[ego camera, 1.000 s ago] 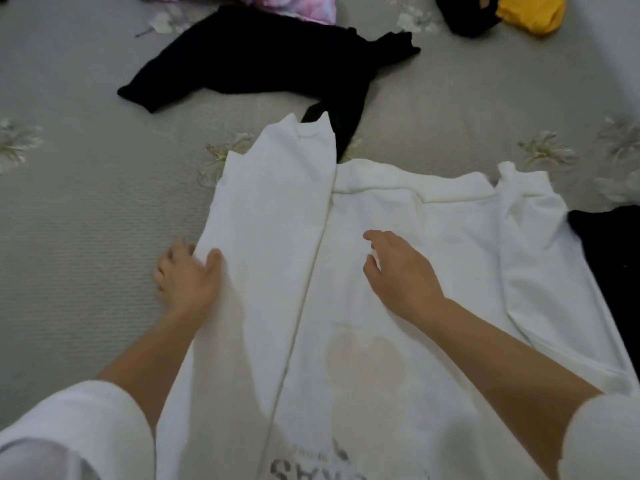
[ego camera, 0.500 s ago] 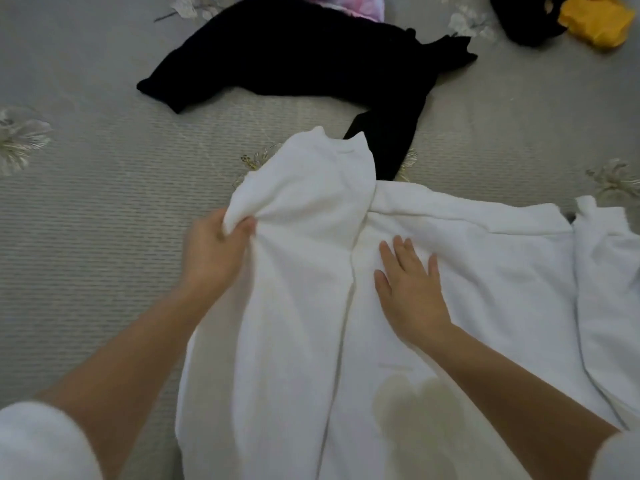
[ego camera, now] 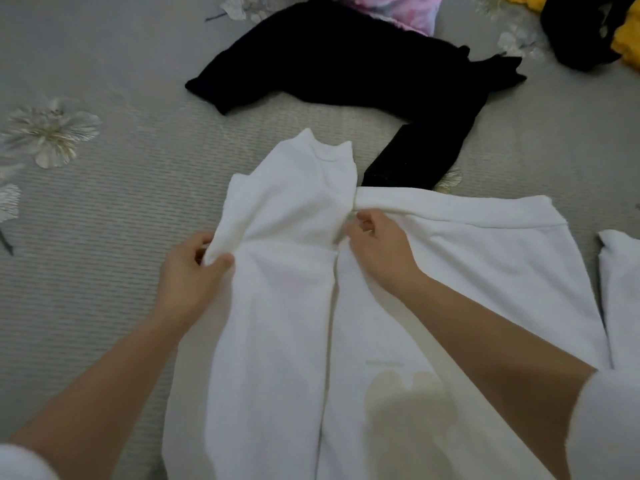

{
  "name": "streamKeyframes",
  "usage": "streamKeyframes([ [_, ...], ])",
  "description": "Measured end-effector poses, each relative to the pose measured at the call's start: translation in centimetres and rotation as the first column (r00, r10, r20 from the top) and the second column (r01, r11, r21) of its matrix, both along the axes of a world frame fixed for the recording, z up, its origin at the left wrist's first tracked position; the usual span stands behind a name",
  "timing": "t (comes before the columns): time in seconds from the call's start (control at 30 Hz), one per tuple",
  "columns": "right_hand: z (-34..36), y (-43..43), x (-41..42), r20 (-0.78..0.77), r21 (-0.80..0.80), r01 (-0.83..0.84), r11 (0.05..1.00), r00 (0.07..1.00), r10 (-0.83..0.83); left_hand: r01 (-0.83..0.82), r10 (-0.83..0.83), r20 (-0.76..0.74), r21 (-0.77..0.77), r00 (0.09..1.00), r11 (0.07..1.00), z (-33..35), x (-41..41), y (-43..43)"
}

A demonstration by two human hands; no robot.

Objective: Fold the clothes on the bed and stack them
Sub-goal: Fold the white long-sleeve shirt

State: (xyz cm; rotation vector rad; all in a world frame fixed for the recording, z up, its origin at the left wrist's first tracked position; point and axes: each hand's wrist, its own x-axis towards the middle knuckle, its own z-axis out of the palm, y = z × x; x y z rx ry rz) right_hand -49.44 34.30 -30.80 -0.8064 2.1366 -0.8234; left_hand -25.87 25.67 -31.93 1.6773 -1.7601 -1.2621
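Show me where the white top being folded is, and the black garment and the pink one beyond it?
white top (ego camera: pixel 287 323): head view, on the folded-over left panel.
black garment (ego camera: pixel 346 64): head view, on its broad middle.
pink garment (ego camera: pixel 391 8): head view, on the part showing at the top edge.

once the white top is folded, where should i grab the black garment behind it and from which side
Pinch the black garment at its narrow left end, coming from the near left over bare bedspread. That end lies flat and free, while its near sleeve runs down to the white top and the far edge meets the pink garment.
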Motion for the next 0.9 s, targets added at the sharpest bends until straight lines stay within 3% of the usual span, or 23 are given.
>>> streamKeyframes([
  [0.07, 1.0, -3.0, 0.7, 0.282, 0.003, 0.201, 0.98, 0.94, -0.193, 0.228, -0.225, -0.042, 0.099, 0.974, 0.969, 0.7, 0.3, -0.4],
  [0.17, 1.7, -6.0, 1.5, 0.307, -0.006, 0.324, 0.946, 0.901, -0.306, 0.383, -0.389, 0.019, 0.128, 0.921, 0.915, 1.2, 0.2, -1.5],
  [0.23, 2.2, -7.1, 1.9, 0.322, -0.004, 0.323, 0.946, 0.896, -0.305, 0.304, -0.31, 0.012, 0.161, 0.951, 0.939, 1.2, 0.1, -2.0],
  [0.33, 4.2, -7.6, 2.8, 0.557, 0.028, 0.302, 0.953, 0.787, -0.265, 0.096, -0.087, -0.057, 0.177, 0.995, 0.979, 0.6, 0.9, -2.4],
  [0.4, 5.8, -7.4, 3.2, 0.603, -0.089, 0.259, 0.962, 0.783, -0.155, -0.03, 0.041, -0.079, 0.136, 0.996, 0.99, 0.3, 1.8, -1.9],
  [0.47, 7.3, -6.3, 3.5, 0.659, -0.228, 0.268, 0.936, 0.75, -0.054, -0.048, 0.056, -0.079, 0.1, 0.995, 0.994, 0.3, 2.8, -0.6],
  [0.57, 9.0, -3.4, 3.8, 0.84, -0.291, 0.391, 0.873, 0.541, 0.037, -0.003, 0.008, -0.063, 0.065, 0.998, 0.998, 0.5, 4.1, 3.4],
  [0.63, 10.0, -0.8, 3.1, 0.887, -0.306, 0.48, 0.822, 0.457, 0.064, -0.044, 0.045, -0.018, 0.045, 0.999, 0.998, 0.6, 5.1, 6.7],
  [0.7, 10.9, 2.2, 1.7, 0.866, -0.398, 0.525, 0.752, 0.486, 0.12, -0.055, 0.055, 0.009, -0.008, 0.998, 0.998, 0.7, 5.8, 10.1],
  [0.77, 11.1, 5.8, -0.2, 0.803, -0.457, 0.564, 0.687, 0.594, 0.047, -0.025, 0.03, 0.092, -0.058, 0.995, 0.998, 0.6, 5.9, 13.1],
  [0.83, 9.6, 9.7, -1.7, 0.704, -0.395, 0.615, 0.682, 0.68, -0.206, 0.022, 0.0, 0.205, -0.105, 0.979, 0.994, 0.4, 5.7, 15.8],
  [0.9, 7.1, 13.5, -2.4, 0.488, -0.171, 0.645, 0.745, 0.713, -0.504, 0.107, -0.047, 0.319, -0.173, 0.946, 0.979, 0.5, 5.2, 18.2],
])
